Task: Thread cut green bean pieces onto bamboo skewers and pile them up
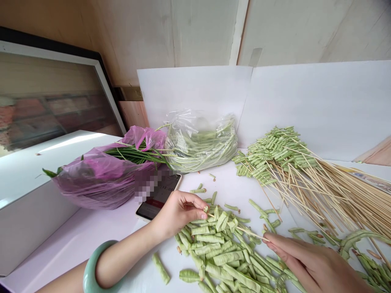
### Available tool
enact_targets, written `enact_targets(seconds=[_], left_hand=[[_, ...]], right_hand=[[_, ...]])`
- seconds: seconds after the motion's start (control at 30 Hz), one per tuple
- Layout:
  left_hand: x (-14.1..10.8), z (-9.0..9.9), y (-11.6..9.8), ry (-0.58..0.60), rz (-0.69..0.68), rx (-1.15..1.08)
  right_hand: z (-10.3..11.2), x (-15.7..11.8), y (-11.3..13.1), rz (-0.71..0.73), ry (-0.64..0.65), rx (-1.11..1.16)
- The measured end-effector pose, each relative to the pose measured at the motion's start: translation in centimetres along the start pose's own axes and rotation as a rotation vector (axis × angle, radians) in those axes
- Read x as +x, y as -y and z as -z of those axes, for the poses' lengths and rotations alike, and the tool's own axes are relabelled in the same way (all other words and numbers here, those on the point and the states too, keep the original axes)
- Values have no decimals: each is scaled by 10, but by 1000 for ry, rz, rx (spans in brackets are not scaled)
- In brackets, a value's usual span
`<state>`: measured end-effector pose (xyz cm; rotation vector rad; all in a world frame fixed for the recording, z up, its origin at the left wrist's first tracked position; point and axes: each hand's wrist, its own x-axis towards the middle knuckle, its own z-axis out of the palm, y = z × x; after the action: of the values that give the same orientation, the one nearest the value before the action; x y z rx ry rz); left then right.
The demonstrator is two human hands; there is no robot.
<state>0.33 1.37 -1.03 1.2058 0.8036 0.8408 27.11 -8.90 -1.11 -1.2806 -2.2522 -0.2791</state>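
My left hand, with a green bangle on the wrist, pinches a short green bean piece between thumb and forefinger. My right hand grips the near end of a thin wooden skewer in its fingertips. The skewer slants up to the left, its far end close to my left fingertips. Several bean pieces appear to be threaded on it; whether the pinched piece is on the point, I cannot tell. Under both hands spreads a loose pile of cut bean pieces.
Threaded bean skewers lie heaped at the back right, their bare sticks fanning rightward. A clear bag of long beans and a purple bag of greens stand behind. A phone lies left, near a white box. Scraps lie right.
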Motion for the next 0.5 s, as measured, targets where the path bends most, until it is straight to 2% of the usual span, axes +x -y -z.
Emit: enact_targets(seconds=[0.5], left_hand=[[0,0,4,16,14,44]], right_hand=[[1,2,5,-35,33,36]])
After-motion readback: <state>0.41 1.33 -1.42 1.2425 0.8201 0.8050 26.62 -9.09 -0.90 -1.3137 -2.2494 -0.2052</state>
